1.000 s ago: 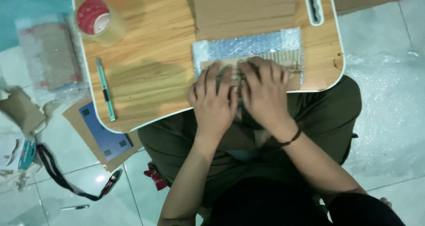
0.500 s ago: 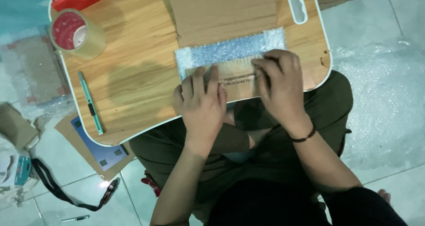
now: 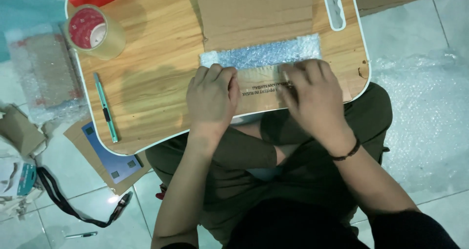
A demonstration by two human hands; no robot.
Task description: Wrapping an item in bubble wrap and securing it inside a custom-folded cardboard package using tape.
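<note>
Lap table [image 3: 156, 88] near edge — left hand [image 3: 211, 98] | right hand [image 3: 312, 96] flat, open on parcel [image 3: 259, 85]

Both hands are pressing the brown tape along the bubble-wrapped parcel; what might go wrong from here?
1. The parcel overhangs the table's near edge; pressing may tip it into the lap.
2. Left hand and right hand press apart, so the tape between could wrinkle.
3. The utility knife near the edge could get knocked off.

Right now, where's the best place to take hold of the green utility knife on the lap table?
Grip the green utility knife around its mid-handle, by the dark slider, coming straight down from above. It lies flat and free on the lap table, long axis running away from the person, left of the left hand, so pinch across its narrow width.
</note>
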